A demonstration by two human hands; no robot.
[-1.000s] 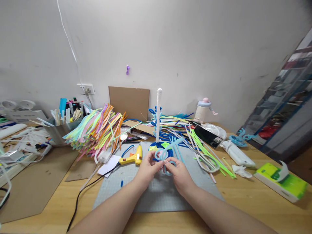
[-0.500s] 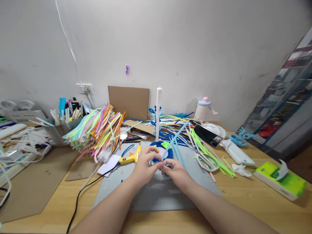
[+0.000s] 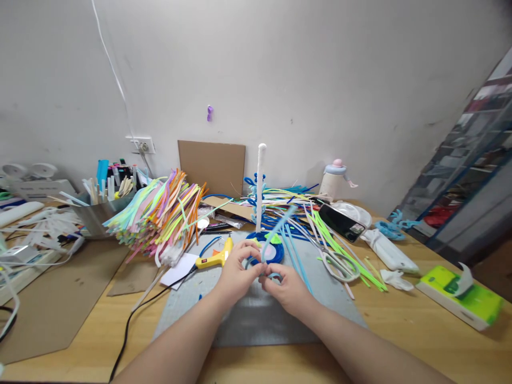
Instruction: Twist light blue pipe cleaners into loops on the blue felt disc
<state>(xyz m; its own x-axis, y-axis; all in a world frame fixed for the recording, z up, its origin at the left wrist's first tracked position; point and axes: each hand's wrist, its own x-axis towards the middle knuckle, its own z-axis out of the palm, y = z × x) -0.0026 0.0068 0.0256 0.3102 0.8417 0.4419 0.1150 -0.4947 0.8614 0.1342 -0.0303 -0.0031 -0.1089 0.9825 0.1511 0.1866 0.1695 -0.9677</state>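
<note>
A light blue pipe cleaner (image 3: 277, 230) is pinched between the fingertips of my left hand (image 3: 242, 268) and my right hand (image 3: 287, 286), which meet over the grey mat (image 3: 268, 325). It curls into loops at my fingers, and a free end slants up to the right. Just beyond stands a white fuzzy post (image 3: 260, 186) with blue looped pipe cleaners beside it, on a round dark blue base (image 3: 279, 255) with a pale centre, partly hidden by my hands. More light blue pipe cleaners (image 3: 296, 256) lie to the right of the base.
A yellow glue gun (image 3: 216, 260) with a black cord lies left of my hands. Scissors (image 3: 339, 265), green pipe cleaners (image 3: 352, 253) and a phone (image 3: 341, 223) lie right. A big multicoloured pipe-cleaner bundle (image 3: 160, 218) sits back left; a bottle (image 3: 331, 181) stands by the wall.
The free end of the light blue pipe cleaner has swung left and become steeper. My right hand has shifted slightly left, while my left hand stays nearly in place.
</note>
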